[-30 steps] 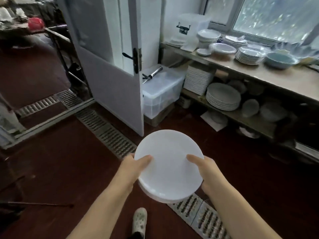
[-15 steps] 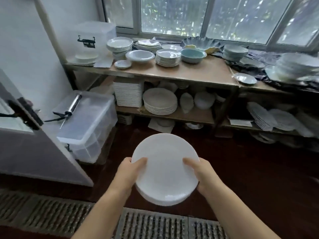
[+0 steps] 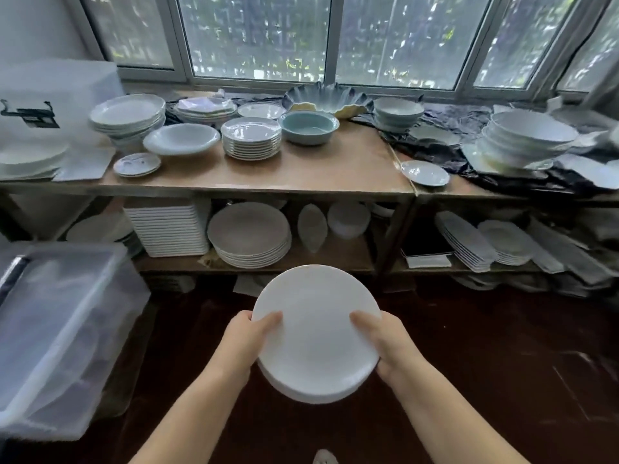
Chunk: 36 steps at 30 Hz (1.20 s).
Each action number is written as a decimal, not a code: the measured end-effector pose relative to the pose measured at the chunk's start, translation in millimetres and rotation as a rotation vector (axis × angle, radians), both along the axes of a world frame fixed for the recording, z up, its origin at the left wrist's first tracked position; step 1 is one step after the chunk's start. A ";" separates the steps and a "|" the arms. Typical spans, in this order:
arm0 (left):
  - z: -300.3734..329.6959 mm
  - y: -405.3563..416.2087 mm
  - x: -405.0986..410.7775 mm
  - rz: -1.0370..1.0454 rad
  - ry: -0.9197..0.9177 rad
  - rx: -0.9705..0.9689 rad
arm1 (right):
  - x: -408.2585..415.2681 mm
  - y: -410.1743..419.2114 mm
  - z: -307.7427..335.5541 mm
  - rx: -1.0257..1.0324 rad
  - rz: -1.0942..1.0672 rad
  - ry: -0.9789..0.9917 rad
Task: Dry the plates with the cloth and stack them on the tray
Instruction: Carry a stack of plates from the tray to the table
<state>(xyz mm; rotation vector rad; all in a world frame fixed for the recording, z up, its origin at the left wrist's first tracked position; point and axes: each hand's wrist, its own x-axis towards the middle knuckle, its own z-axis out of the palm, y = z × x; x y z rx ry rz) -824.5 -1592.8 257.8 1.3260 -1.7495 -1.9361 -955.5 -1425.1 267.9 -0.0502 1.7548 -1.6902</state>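
A small stack of round white plates (image 3: 316, 333) is carried in front of me at waist height, over the dark floor. My left hand (image 3: 246, 339) grips the stack's left rim, thumb on top and fingers underneath. My right hand (image 3: 385, 343) grips the right rim the same way. No cloth and no tray show in the head view.
A wooden table (image 3: 335, 169) under the windows holds stacks of plates and bowls, among them a pale blue bowl (image 3: 310, 127). Its lower shelf (image 3: 301, 259) carries more plate stacks. A clear plastic lidded box (image 3: 57, 329) stands at the left. Black sheeting covers the table's right side.
My view has swung right from the open door to face the table under the windows, and I have come closer to it. Both hands keep the same grip on the plates.
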 end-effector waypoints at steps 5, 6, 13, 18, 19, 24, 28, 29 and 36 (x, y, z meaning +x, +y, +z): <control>3.7 -36.5 -95.4 0.008 0.021 0.035 | -100.5 -38.8 6.5 0.001 0.001 -0.008; 3.4 -44.3 -111.0 0.015 0.020 0.042 | -116.5 -47.4 6.0 0.007 0.001 -0.011; -7.4 -113.3 -215.6 0.007 0.004 0.069 | -219.6 -115.1 -4.6 0.024 0.000 -0.031; -14.5 -180.9 -294.9 -0.044 0.000 0.068 | -293.7 -177.6 -11.6 0.034 -0.047 -0.042; -14.4 -196.2 -311.2 -0.046 -0.008 0.064 | -307.8 -191.2 -11.8 0.039 -0.062 -0.045; -11.2 -266.2 -386.8 -0.102 -0.030 0.071 | -373.0 -253.1 -9.9 0.042 -0.107 -0.070; -13.3 -304.5 -435.8 -0.144 -0.016 0.135 | -418.8 -288.2 -14.4 0.068 -0.148 -0.092; -15.0 -311.4 -446.7 -0.146 -0.019 0.146 | -430.0 -295.6 -16.0 0.075 -0.152 -0.098; -40.7 -353.3 -527.3 -0.038 -0.019 0.198 | -514.5 -348.9 -39.2 0.103 -0.130 -0.107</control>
